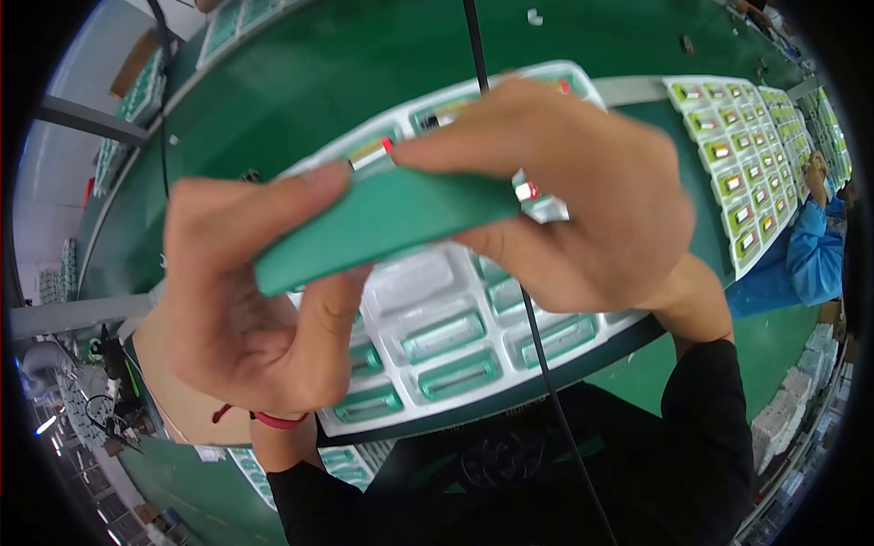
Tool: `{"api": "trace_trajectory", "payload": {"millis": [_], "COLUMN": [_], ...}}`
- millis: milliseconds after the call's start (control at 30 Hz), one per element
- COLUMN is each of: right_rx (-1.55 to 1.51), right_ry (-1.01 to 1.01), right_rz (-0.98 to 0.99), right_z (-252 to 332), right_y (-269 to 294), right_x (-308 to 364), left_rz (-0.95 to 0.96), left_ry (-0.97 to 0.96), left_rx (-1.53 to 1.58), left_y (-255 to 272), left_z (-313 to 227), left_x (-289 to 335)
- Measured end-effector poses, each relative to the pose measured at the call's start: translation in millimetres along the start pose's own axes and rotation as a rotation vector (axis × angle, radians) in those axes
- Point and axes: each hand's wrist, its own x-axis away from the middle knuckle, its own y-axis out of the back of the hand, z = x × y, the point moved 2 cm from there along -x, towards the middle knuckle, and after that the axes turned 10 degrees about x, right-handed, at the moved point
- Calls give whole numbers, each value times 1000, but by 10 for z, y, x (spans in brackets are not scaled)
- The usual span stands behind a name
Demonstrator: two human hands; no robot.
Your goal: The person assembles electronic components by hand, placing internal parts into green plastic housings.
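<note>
A teal, flat, rectangular plastic case (391, 223) is held up close between my two hands, tilted with its right end higher. My left hand (250, 291) pinches its left end, thumb below and fingers above. My right hand (583, 191) grips the right end, with the index finger along the upper edge and the thumb underneath. Just beyond that edge shows a small pale strip with a red end (371, 153); I cannot tell whether it touches the case. Below lies a white compartment tray (410, 284), several of its cells holding teal cases (458, 373).
White trays (728, 205) of yellow-green pieces stand at right, beside a co-worker's blue sleeve (815, 250) and hand (816, 177). A black cable (546, 369) crosses the view from top to bottom. Brown cardboard (177, 382) is at lower left, and scraps (534, 16) lie on the green table.
</note>
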Motion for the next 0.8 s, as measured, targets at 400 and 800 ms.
{"api": "trace_trajectory", "payload": {"millis": [400,800], "right_rx": [104,592], "right_ry": [2,-619], "right_rz": [404,378], "right_z": [-213,-1259], "right_y": [625,1174], "right_x": [-45,155], "left_rz": [203,471], "left_ry": [416,432], "left_rx": [-29,-267], "left_y": [-171,-274], "left_z": [221,380], "left_x": [180,856]}}
